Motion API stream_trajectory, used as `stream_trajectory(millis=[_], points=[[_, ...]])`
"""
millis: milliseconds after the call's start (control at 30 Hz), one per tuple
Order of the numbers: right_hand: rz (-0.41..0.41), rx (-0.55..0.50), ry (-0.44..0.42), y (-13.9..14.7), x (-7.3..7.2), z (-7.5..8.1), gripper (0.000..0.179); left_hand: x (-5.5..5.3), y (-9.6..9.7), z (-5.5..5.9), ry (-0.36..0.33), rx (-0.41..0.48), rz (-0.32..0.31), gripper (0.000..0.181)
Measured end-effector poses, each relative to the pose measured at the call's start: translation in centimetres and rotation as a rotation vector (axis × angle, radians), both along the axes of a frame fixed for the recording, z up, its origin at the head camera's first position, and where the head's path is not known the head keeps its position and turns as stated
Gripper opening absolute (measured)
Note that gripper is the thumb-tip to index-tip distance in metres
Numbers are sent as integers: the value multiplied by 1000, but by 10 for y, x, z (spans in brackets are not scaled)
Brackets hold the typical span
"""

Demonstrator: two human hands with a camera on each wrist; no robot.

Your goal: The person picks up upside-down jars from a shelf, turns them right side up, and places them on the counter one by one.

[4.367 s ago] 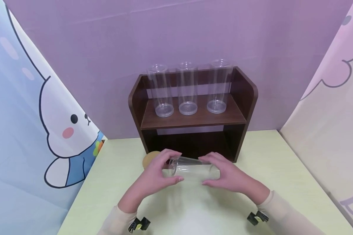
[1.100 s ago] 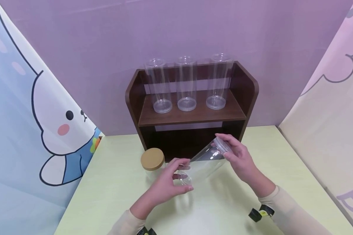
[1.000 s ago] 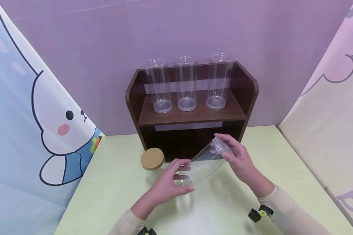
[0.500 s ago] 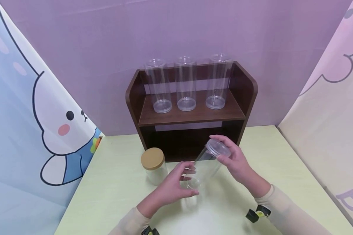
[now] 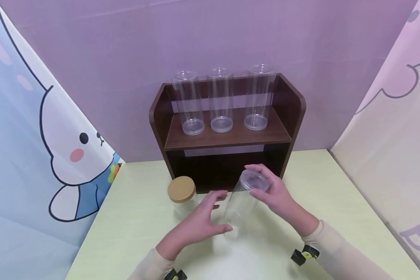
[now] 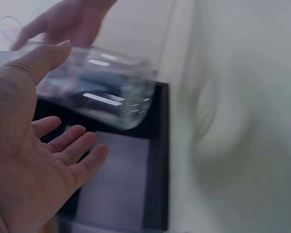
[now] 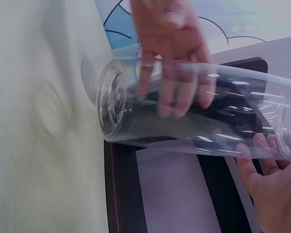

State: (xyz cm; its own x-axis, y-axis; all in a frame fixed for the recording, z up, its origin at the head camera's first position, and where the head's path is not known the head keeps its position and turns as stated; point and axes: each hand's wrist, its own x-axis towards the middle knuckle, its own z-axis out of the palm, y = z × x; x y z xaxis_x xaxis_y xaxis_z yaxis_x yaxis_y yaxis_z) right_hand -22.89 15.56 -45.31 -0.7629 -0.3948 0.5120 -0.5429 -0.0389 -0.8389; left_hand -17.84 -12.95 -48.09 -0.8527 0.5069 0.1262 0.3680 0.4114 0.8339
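Observation:
A tall clear plastic jar [image 5: 238,208] with a clear lid [image 5: 254,180] leans slightly to the right over the table. My right hand [image 5: 276,196] grips it near the lid, thumb in front and fingers behind. Beside the jar's lower part is my left hand [image 5: 199,225], its fingers spread and relaxed, thumb tip close to the jar's base. In the left wrist view, a gap shows between the left fingers [image 6: 82,150] and the jar [image 6: 104,90]. The right wrist view shows the jar's round base [image 7: 112,99] and empty inside.
A dark brown two-tier shelf [image 5: 231,142] stands at the back, three similar clear jars [image 5: 221,103] upright on its upper board. A shorter jar with a tan lid [image 5: 181,189] stands on the pale table [image 5: 126,217], left of my left hand.
From lying sideways between both hands, the jar has been turned lid-up and brought nearer upright. My right hand has moved left and down with it; my left hand has loosened from its base.

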Motion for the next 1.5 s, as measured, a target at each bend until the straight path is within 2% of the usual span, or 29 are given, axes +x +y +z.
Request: stream_trajectory(millis=[167, 333, 467, 633, 767, 933, 1100, 1267, 1500], points=[[-43, 97, 21, -3, -1, -3, 62, -1, -16, 18, 125, 5, 20, 78], [-64, 179, 26, -12, -6, -8, 64, 0, -36, 38, 270, 34, 46, 53], [-59, 197, 24, -21, -10, -10, 65, 1, -52, 51, 295, 76, 96, 38], [-39, 208, 9, -32, -11, -7, 67, -1, -70, 61, 326, 79, 173, 32], [-30, 228, 0, -39, -12, -6, 69, -3, -83, 64, 326, 51, 234, 32], [-8, 241, 7, -51, -17, -6, 70, -6, -96, 64, 306, 33, 282, 36], [8, 275, 7, -64, -23, -7, 73, -10, -106, 60, 309, 44, 308, 35], [19, 314, 23, -77, -27, -6, 73, -15, -112, 57, 316, 66, 309, 34], [49, 307, 56, -90, -32, -6, 71, -18, -118, 56, 307, 55, 355, 33]])
